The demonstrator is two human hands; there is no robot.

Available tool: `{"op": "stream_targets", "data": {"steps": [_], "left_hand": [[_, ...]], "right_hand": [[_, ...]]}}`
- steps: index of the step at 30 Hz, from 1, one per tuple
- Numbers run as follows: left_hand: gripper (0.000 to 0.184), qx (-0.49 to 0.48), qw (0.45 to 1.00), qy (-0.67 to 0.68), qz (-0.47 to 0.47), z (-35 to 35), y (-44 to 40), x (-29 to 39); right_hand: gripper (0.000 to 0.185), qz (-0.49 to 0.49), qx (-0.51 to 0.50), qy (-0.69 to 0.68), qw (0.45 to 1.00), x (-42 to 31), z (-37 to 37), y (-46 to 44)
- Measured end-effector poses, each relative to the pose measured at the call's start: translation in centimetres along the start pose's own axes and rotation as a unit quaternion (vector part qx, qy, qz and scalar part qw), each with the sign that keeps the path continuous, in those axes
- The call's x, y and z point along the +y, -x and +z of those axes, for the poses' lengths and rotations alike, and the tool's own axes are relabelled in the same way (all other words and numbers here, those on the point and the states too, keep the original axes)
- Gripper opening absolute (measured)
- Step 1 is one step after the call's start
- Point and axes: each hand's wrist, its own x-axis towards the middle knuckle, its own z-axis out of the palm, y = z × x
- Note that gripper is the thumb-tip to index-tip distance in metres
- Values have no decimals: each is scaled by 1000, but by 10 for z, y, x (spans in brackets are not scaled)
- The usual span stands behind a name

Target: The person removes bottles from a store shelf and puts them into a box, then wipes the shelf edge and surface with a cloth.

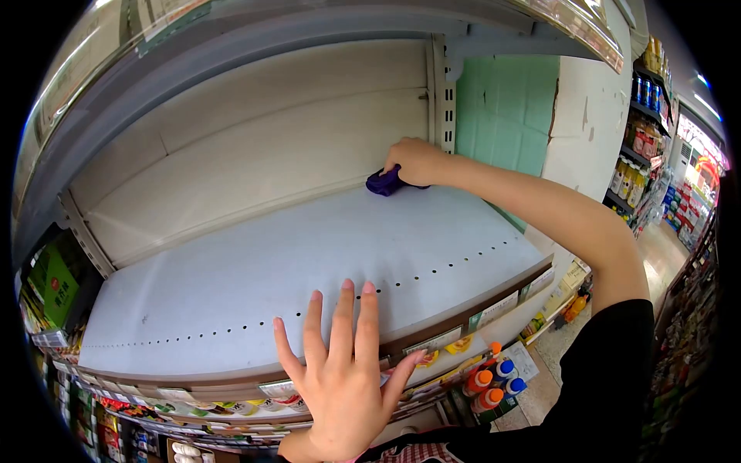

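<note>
My right hand (419, 160) is closed around a dark purple cloth (384, 182). It presses the cloth onto the back right part of a pale metal shelf (231, 289), close to the back panel (270, 131). A row of small holes runs along the front of this shelf. My left hand (340, 378) is spread open at the shelf's front edge, its fingertips over the shelf surface and its thumb out to the right, holding nothing.
Price labels (494, 310) line the shelf's front edge. Another shelf (255, 58) overhangs from above. Below right stand bottles with orange and blue caps (488, 400). A green box (58, 285) is at the left. Stocked shelves (637, 162) and an aisle lie at the right.
</note>
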Motion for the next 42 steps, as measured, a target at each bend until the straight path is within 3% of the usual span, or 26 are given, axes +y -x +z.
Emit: {"op": "stream_targets", "data": {"steps": [4,12,15,18,21,23,28,32,35,42], "left_hand": [[76,2,1000,2,-1,1,0,0],[76,1,1000,4,-2,1,-1,-1],[76,-4,1000,9,-1,0,-1,-1],[76,-5,1000,21,-1,-2,0,-1],[76,-15,998,58,6,-6,5,-7],[77,-23,999,47,-5,-15,10,-8],[80,-57,997,8,-56,-30,21,-15],[79,-50,996,-15,-78,-29,25,-25],[78,-50,995,-21,-89,-29,26,-29],[78,-46,995,-15,-90,-27,27,-32]], "right_hand": [[28,-23,-35,-16,999,-6,-14,22],[38,-15,-153,-35,988,-64,-82,110],[52,-39,-277,-8,960,-75,-110,115],[46,7,-423,-72,903,-59,-125,86],[46,83,-293,-69,950,-69,-127,60],[43,51,-251,-53,965,-70,-115,32],[35,-27,-24,-31,999,-55,-33,-30],[28,-51,22,16,998,-49,12,-49],[29,-21,-9,16,1000,-53,17,-44],[32,-86,-33,-10,996,-64,-2,6]]}}
